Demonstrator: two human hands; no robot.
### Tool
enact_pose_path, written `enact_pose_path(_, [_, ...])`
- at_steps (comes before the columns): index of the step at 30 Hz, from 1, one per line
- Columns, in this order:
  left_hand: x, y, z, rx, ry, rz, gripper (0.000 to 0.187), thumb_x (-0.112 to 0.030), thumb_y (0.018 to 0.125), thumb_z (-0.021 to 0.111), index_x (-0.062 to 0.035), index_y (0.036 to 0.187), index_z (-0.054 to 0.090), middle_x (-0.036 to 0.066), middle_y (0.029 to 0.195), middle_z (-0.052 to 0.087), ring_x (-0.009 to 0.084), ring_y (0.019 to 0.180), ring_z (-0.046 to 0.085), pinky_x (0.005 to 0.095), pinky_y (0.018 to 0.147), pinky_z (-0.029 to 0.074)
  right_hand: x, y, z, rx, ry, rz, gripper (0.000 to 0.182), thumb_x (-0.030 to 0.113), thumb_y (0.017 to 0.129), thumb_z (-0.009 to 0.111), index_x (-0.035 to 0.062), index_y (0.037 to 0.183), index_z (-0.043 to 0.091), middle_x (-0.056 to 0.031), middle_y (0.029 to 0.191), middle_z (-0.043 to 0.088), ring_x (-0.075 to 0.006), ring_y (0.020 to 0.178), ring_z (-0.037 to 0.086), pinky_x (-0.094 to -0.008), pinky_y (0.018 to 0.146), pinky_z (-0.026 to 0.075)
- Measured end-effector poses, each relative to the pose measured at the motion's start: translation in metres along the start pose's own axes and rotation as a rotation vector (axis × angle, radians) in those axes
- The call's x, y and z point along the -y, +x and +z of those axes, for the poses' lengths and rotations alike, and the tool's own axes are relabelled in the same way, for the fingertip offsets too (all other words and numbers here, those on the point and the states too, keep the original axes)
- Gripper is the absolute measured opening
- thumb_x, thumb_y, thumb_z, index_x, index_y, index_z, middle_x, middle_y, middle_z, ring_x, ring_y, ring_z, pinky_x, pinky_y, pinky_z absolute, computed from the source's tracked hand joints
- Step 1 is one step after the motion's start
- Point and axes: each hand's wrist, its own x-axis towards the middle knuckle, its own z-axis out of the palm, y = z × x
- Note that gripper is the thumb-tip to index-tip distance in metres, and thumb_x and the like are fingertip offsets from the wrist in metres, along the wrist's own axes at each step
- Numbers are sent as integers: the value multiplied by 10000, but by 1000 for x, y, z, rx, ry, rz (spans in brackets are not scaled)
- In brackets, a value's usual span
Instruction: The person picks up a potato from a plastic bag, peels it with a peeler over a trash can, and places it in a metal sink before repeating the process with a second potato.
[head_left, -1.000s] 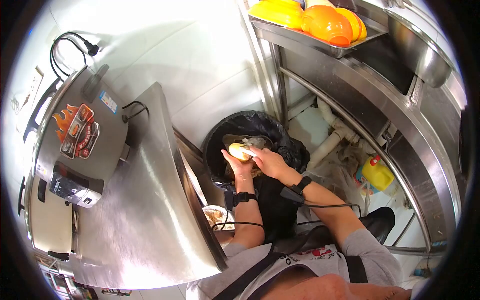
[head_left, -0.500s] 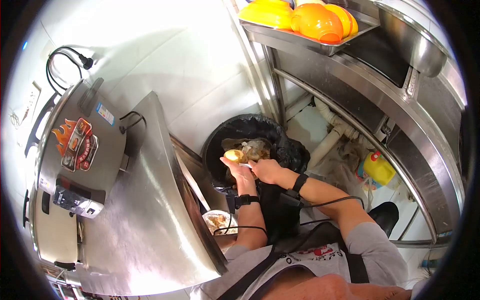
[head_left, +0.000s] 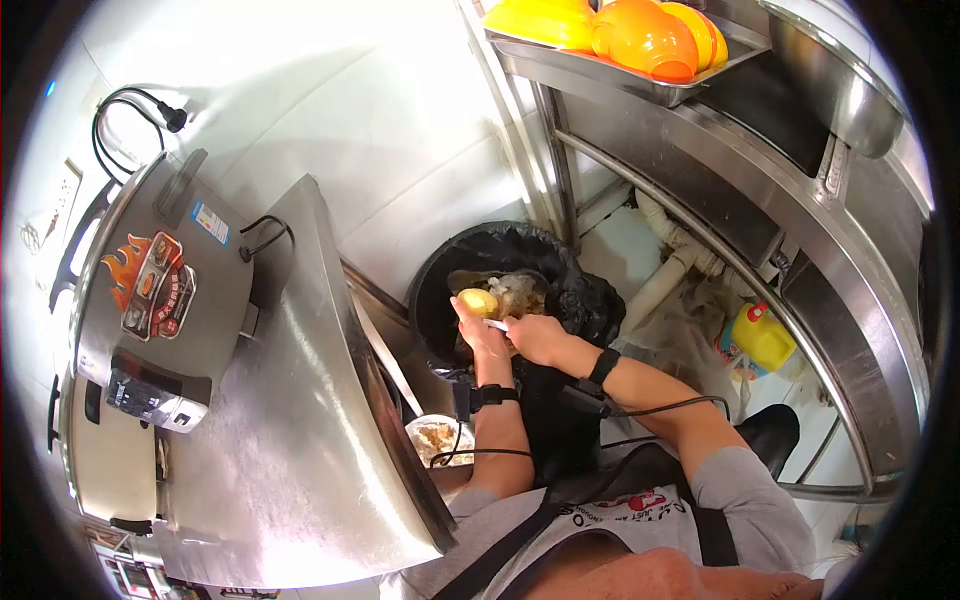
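Observation:
A round yellow item, perhaps a peeled potato (head_left: 478, 303), rests in my left hand (head_left: 482, 334), whose fingers curl round it. My right hand (head_left: 540, 340) is closed on the white handle of a small tool (head_left: 495, 324) that points toward the yellow item; the tool's working end is too small to make out. Both hands are over a bin lined with a black bag (head_left: 590, 305). Scraps and a crumpled clear bag (head_left: 518, 294) lie inside the bin. Each wrist wears a black strap with a cable.
At left, a steel table (head_left: 270, 430) carries a large electric cooker (head_left: 190, 280). Below its edge is a bowl with food bits (head_left: 437, 436). Orange bowls (head_left: 645, 40) sit on a tray at upper right. A yellow bottle (head_left: 762, 338) and white pipes (head_left: 655, 290) are under the steel counter.
The view has shifted slightly. My left hand and the yellow item have tilted a little, while both hands keep hold of what they held.

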Motion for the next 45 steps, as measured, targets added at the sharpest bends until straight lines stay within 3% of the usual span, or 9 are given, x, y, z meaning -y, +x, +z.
enact_pose_path(3, [9, 7, 9, -15, -68, 123, 573, -555, 863, 540, -52, 1136, 509, 107, 1028, 578, 289, 884, 585, 485, 716, 524, -4, -3, -2, 64, 20, -19, 221, 163, 870, 487, 50, 1059, 500, -203, 849, 625, -390, 782, 631, -484, 678, 509])
enact_pose_path(9, [15, 21, -9, 188, -113, -117, 427, -352, 890, 600, -45, 1159, 476, 120, 1070, 574, 303, 905, 603, 450, 659, 527, -14, 7, 10, -314, 25, 156, 275, 223, 904, 485, 48, 1115, 506, -204, 836, 622, -388, 740, 635, -473, 629, 515])
enact_pose_path(12, [20, 19, -3, 86, 166, 58, 450, -389, 948, 475, 14, 1145, 510, 143, 1066, 596, 306, 952, 596, 475, 819, 492, -17, 8, 18, -280, -31, 124, 287, 217, 901, 485, 48, 1131, 510, -211, 847, 622, -387, 722, 636, -462, 603, 517])
enact_pose_path(17, [11, 11, 8, 34, 61, 116, 451, -403, 945, 475, 11, 1117, 526, 134, 1015, 607, 284, 948, 596, 449, 818, 501, -16, 1, 6, 46, -52, 29, 275, 215, 904, 474, 46, 1118, 514, -214, 885, 624, -381, 773, 636, -472, 650, 512])
enact_pose_path(19, [6, 3, 13, 215, -20, -45, 472, -439, 924, 506, -7, 1111, 537, 124, 1020, 604, 263, 931, 592, 430, 825, 501, -17, -1, 2, 11, 6, 81, 274, 219, 908, 472, 53, 1123, 509, -210, 894, 624, -384, 799, 631, -481, 672, 506])
enact_pose_path(21, [8, -4, 21, 150, -1, -15, 470, -457, 898, 544, -31, 1097, 543, 110, 1033, 601, 251, 925, 582, 426, 832, 497, -18, -3, 1, -220, 104, 232, 311, 231, 910, 478, 65, 1173, 492, -212, 908, 618, -391, 801, 626, -484, 674, 505])
enact_pose_path(25, [6, -9, 21, 137, -45, 5, 422, -422, 877, 585, -46, 1063, 545, 89, 1018, 599, 247, 942, 572, 419, 847, 489, -18, 1, 3, -325, 123, 233, 359, 235, 909, 486, 75, 1230, 469, -213, 903, 610, -395, 792, 622, -482, 674, 505])
enact_pose_path(39, [12, 5, -7, 140, -242, -19, 370, -372, 894, 538, -37, 1049, 528, 126, 997, 579, 296, 919, 575, 436, 843, 524, -14, -3, 1, 99, -108, -67, 368, 217, 903, 452, 82, 1245, 466, -206, 884, 612, -374, 764, 629, -460, 640, 507])
enact_pose_path(45, [2, 12, -5, 304, -267, -32, 639, -562, 895, 414, -22, 1226, 501, 178, 1209, 542, 331, 1134, 507, 486, 990, 390, -11, -1, 3, -256, 60, 165, 386, 251, 914, 483, 115, 1273, 447, -186, 886, 599, -380, 766, 625, -470, 650, 510])
